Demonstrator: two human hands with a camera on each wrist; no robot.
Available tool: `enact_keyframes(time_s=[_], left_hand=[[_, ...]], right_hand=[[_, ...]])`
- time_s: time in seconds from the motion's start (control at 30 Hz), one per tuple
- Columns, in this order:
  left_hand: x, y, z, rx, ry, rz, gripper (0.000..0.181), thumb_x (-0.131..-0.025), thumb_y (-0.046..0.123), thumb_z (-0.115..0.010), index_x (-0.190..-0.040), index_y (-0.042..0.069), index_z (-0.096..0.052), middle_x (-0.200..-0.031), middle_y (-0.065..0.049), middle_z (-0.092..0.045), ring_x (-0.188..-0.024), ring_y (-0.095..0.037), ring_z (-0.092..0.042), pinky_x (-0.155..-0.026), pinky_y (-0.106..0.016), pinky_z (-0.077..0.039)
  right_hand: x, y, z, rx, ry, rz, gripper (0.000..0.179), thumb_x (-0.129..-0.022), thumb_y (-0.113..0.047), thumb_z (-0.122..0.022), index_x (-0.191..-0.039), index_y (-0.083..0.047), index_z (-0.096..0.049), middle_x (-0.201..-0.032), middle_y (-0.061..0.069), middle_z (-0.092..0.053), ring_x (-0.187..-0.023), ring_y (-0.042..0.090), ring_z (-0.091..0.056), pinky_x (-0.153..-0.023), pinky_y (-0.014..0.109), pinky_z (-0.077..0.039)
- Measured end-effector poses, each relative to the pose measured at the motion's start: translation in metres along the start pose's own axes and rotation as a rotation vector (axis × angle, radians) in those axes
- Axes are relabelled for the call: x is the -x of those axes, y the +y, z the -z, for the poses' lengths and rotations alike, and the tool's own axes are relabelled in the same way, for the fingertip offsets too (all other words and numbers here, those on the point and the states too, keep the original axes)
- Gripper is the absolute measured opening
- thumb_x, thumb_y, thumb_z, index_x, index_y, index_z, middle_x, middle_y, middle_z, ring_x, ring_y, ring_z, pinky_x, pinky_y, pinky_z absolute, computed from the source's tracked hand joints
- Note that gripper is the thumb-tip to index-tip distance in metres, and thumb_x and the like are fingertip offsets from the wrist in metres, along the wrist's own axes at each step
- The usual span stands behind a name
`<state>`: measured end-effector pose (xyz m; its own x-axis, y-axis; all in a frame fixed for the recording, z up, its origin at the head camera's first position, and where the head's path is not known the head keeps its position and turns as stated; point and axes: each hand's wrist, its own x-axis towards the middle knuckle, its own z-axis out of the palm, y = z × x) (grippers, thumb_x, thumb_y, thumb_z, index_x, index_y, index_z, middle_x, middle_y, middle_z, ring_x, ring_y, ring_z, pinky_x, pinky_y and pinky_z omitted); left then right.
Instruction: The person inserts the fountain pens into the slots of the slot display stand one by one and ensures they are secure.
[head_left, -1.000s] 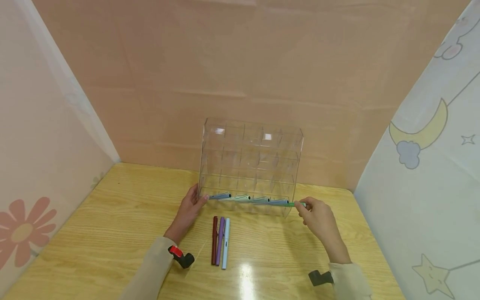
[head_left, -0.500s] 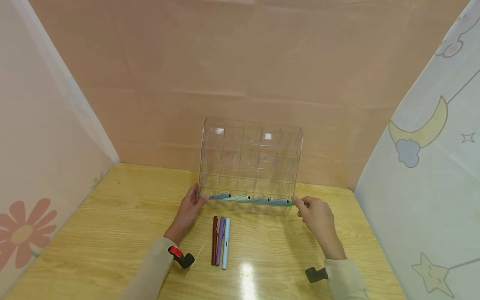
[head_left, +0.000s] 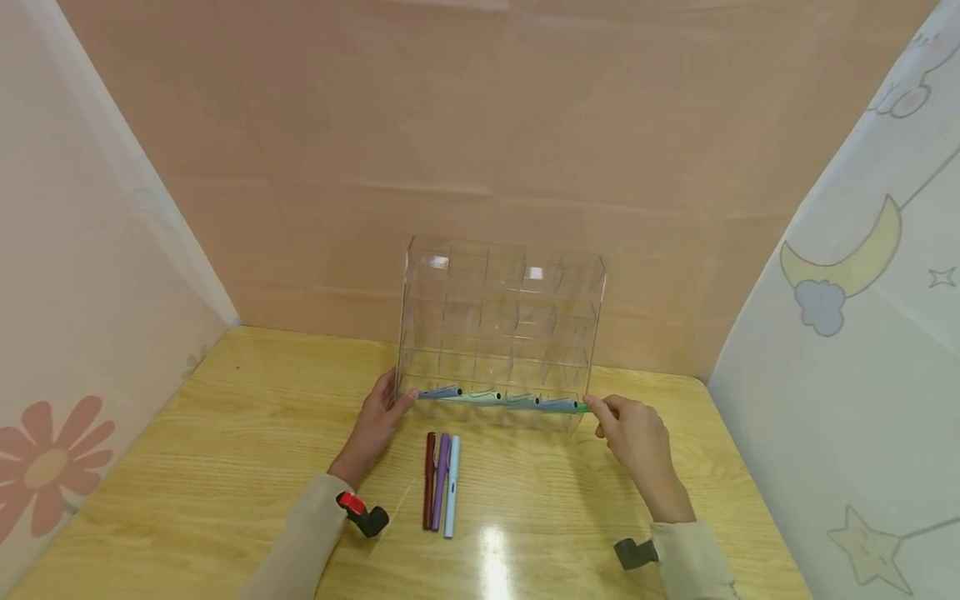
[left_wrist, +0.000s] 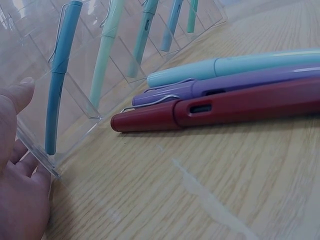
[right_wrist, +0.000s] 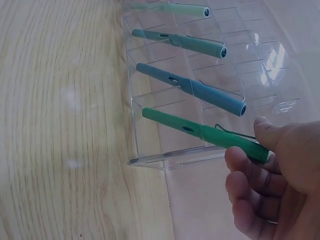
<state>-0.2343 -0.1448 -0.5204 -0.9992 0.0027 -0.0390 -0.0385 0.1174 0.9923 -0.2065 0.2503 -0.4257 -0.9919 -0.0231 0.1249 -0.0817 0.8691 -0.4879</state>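
Observation:
A clear acrylic pen rack (head_left: 498, 333) with rows of compartments stands on the table. My left hand (head_left: 377, 417) grips its lower left side, thumb in front and fingers around the edge. At the bottom row's right end, my right hand (head_left: 636, 429) pinches the cap end of a green pen (right_wrist: 215, 136), whose lower part lies within the last compartment. Further along that row rest a blue pen (right_wrist: 200, 92), a teal pen (right_wrist: 190, 44), a pale green pen (left_wrist: 106, 52) and, beside my left thumb, another blue pen (left_wrist: 59, 75).
On the table in front of the rack lie a dark red pen (head_left: 429, 483), a purple pen (head_left: 441, 483) and a light blue pen (head_left: 452, 487), side by side. The table (head_left: 262, 467) is wooden, with a peach cloth (head_left: 495, 125) hanging behind it.
My right hand has moved left, carrying the green pen from beyond the rack's right side into the end compartment. My left hand and the rack have stayed put.

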Motion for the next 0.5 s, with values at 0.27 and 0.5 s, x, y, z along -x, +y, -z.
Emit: enact_keyframes(time_s=[0.27, 0.5], left_hand=[[-0.0029, -0.0027, 0.0004, 0.004, -0.010, -0.007, 0.071, -0.111, 0.029, -0.060, -0.169, 0.009, -0.023, -0.178, -0.020, -0.021, -0.167, -0.040, -0.020, -0.136, -0.055, -0.021], [-0.0020, -0.0042, 0.0017, 0.006, -0.010, 0.014, 0.073, -0.110, 0.032, -0.061, -0.169, 0.010, -0.023, -0.179, -0.019, -0.020, -0.167, -0.039, -0.018, -0.137, -0.054, -0.020]], right_hand=[[0.0003, 0.0002, 0.0027, -0.006, -0.017, 0.001, 0.050, -0.112, -0.043, -0.055, -0.103, 0.001, -0.077, -0.069, 0.007, -0.074, -0.048, 0.010, -0.057, -0.042, 0.018, -0.036], [0.0033, 0.0019, 0.0024, -0.019, -0.055, -0.003, 0.033, -0.110, -0.031, -0.060, -0.092, -0.005, -0.069, -0.068, 0.005, -0.073, -0.049, 0.010, -0.056, -0.041, 0.017, -0.032]])
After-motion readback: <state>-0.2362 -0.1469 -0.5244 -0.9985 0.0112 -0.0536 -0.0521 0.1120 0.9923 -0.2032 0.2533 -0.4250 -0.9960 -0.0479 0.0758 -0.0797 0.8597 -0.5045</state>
